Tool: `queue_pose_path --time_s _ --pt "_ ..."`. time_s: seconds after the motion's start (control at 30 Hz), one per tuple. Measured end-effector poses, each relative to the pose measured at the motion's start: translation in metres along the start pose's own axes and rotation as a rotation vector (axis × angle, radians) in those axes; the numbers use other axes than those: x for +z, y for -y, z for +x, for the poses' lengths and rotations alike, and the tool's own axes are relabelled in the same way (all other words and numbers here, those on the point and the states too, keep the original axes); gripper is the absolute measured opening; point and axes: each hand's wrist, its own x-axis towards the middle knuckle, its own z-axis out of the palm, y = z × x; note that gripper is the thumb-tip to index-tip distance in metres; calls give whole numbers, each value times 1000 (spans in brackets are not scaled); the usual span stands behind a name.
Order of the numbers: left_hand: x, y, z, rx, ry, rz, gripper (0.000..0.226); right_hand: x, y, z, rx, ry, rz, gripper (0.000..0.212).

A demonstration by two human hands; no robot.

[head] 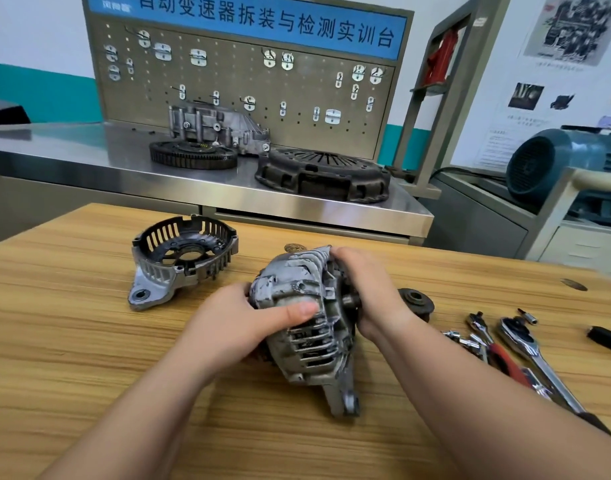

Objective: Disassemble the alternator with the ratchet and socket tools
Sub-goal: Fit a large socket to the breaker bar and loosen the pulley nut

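On the wooden counter (89, 341), a slotted end cover (183, 258) lay at the left, open side up, apart from the rest. The left hand (241, 323) gripped the alternator (307, 327) at its left end, thumb laid across the grey casing. The alternator was at the counter's middle, between both hands, its mounting lug pointing toward the person. The right hand (370, 292) was clamped on its right end, fingers curled over the top edge, beside the bare shaft. Just right of that hand lay a dark pulley (416, 301). Further right, sockets (465, 341), a red-handled ratchet (501, 355) and a chrome ratchet (532, 351) lay close together, with a black object (605, 337) beyond them. Behind, a steel counter (72, 150) carried a ring gear (193, 154), a housing (214, 126) and a clutch cover (323, 174).
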Motion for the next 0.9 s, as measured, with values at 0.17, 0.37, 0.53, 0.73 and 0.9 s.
queue_pose_path --time_s 0.17,0.37,0.53,0.73,0.9 --pt "-23 6 6 34 13 52 78 20 -5 2 -20 -5 56 38" --pt "-37 6 4 21 103 81 78 23 -5 6 -33 81 -76 36" --pt "-40 -1 -1 41 35 189 100 8 -5 11 -20 174 -226 40" --pt "7 -1 -6 261 -350 366 94 -14 -11 4 16 148 -166 76" --pt "20 11 -5 365 -468 183 65 -21 -14 -11 -128 85 -285 76"
